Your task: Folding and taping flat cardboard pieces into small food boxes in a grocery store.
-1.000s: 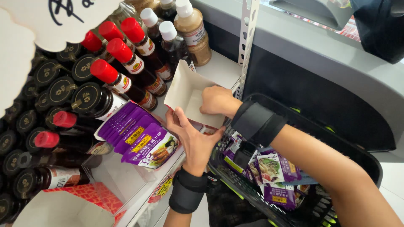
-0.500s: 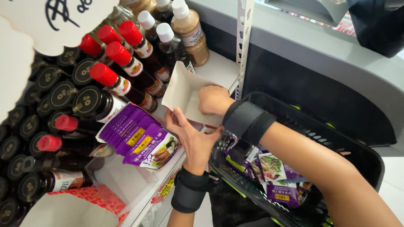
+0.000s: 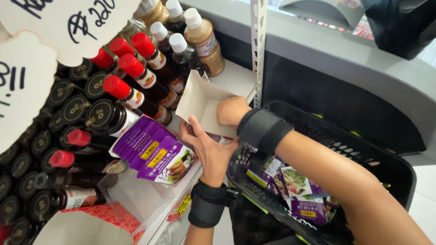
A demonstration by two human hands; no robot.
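My right hand reaches into an open white cardboard box tilted on the shelf; its fingers are hidden inside. Below it, my left hand grips the box's lower edge, palm up. Both wrists wear black bands. Just left of my left hand a row of purple sauce packets stands in a clear tray.
Dark bottles with red and black caps fill the shelf at left, tan bottles behind. A black basket with more packets sits at right. White paper price tags hang at the top left. A metal shelf upright stands by the box.
The box and both hands sit slightly higher and more to the right; my right hand reaches deeper into the box. The view has shifted a little.
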